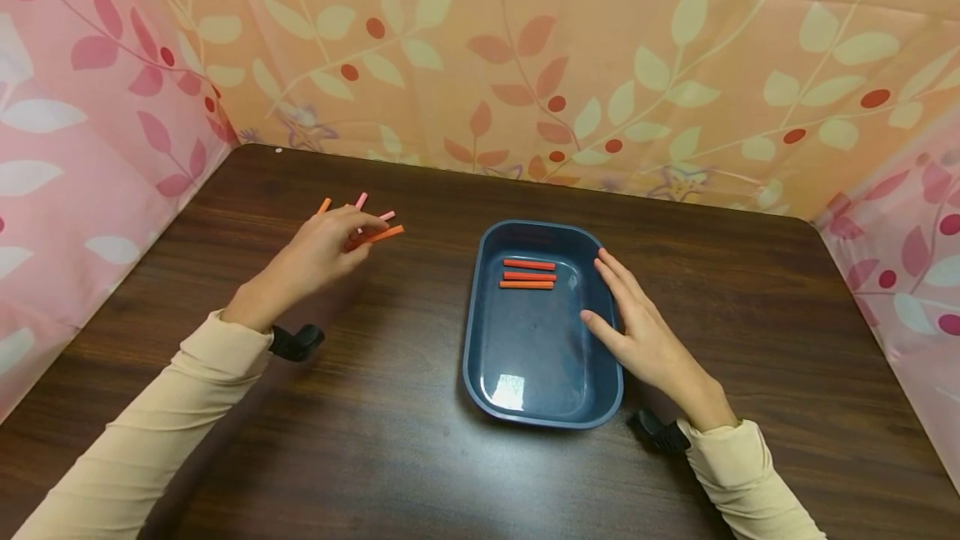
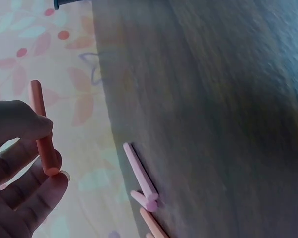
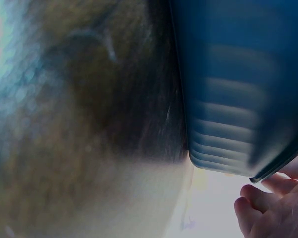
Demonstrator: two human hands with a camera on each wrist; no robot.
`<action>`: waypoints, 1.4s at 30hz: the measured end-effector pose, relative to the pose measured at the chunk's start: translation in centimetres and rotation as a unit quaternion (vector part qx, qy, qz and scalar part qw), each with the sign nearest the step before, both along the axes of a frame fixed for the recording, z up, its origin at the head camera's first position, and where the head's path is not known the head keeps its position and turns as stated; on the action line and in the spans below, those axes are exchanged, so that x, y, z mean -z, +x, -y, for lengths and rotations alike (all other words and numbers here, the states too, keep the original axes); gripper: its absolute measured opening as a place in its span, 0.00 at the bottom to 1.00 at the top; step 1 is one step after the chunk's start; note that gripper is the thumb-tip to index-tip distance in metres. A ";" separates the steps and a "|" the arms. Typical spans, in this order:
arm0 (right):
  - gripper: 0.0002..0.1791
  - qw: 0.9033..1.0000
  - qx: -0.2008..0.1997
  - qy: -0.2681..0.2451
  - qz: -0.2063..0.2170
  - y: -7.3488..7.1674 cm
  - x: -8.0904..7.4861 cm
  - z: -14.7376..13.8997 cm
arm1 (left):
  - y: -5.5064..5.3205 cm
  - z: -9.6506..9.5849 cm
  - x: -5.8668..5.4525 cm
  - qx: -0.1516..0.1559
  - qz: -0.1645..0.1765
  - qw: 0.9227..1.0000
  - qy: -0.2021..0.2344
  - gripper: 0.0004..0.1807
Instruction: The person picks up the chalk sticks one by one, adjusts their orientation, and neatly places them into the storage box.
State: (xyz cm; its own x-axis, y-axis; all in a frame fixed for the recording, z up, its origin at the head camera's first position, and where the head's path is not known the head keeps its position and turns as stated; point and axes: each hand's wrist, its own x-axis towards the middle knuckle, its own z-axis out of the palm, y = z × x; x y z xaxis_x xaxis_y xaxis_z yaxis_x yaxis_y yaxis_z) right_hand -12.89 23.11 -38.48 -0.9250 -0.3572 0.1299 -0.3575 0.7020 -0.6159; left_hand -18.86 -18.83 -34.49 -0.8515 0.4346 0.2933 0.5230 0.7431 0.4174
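In the head view my left hand (image 1: pixel 326 242) is over the left part of the table. Its thumb and fingers pinch an orange chalk stick (image 2: pixel 43 131), raised off the tabletop. Below that hand lie pink chalk sticks (image 2: pixel 140 171) and another orange stick (image 2: pixel 153 221), partly hidden by the hand in the head view. My right hand (image 1: pixel 645 336) rests at the right rim of a blue plastic tray (image 1: pixel 468 340), fingers fairly straight and thumb over the inside. Within the tray three red-orange chalk sticks (image 1: pixel 529 276) lie side by side near the far end.
The dark wood table (image 1: pixel 375 423) runs back to a flowered curtain (image 1: pixel 450 65), which also hangs at both sides. A small pale spot (image 1: pixel 278 150) shows near the far left corner. Black wrist straps (image 1: pixel 297 342) are on both arms.
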 end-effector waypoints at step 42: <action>0.42 1.000 0.005 0.007 -0.002 0.1 -0.3 0.0 | -0.1 -8.4 -1.2 0.102 -0.019 0.995 -0.001 0.16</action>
